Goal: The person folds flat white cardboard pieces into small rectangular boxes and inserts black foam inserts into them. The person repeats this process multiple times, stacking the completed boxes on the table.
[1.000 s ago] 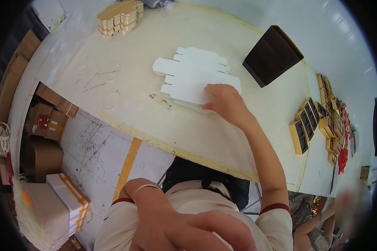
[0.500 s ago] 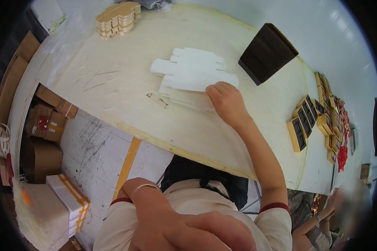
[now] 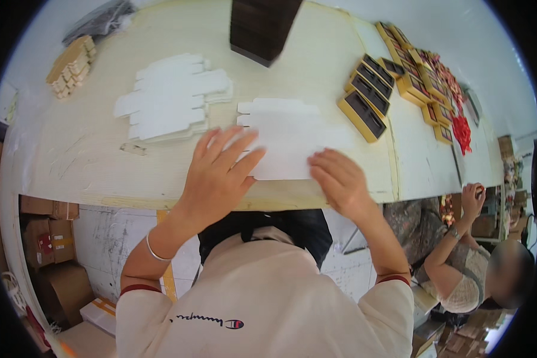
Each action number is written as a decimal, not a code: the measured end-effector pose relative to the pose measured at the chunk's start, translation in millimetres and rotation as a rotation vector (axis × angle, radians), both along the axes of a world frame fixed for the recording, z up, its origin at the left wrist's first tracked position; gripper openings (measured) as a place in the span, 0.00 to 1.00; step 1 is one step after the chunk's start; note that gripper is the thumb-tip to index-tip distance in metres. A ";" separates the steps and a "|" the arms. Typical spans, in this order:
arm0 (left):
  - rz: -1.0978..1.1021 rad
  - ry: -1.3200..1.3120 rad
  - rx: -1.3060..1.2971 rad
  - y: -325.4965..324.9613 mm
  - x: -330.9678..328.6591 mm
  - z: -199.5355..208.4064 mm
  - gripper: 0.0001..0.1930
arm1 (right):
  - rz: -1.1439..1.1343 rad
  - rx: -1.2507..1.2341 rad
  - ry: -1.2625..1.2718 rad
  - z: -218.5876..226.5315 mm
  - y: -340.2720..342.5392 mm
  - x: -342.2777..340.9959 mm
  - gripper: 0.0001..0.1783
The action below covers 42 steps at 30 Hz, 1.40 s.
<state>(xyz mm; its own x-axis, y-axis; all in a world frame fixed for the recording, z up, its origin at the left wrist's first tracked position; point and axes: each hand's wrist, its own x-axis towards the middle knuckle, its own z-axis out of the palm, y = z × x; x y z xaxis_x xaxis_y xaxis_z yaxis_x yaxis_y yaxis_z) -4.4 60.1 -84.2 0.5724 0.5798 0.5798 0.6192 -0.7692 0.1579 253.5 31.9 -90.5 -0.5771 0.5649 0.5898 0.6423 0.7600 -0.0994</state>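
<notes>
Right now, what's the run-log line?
left hand: over left edge of white blank; right hand: at its lower right; stacked white blanks: further left

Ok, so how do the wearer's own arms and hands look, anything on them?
The left hand and right hand are both ungloved. A thin silver-coloured bangle circles the left wrist; none shows on the right. Both arms have short cream sleeves edged with a dark red band.

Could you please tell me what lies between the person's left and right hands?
In the head view, a flat white piece of cardboard with cut tabs lies between the left hand and right hand.
</notes>
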 end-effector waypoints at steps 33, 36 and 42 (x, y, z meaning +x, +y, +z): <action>-0.078 0.184 -0.633 64.8 38.5 -42.5 0.09 | -0.247 -0.804 -0.147 -12.8 44.2 5.4 0.09; 0.014 0.053 -0.037 48.1 41.8 -32.1 0.15 | -0.313 -0.945 0.147 -15.4 27.9 -4.4 0.09; 0.007 -0.044 -0.731 38.4 43.8 -40.2 0.22 | -0.202 -1.126 0.784 -27.2 -14.0 -39.6 0.22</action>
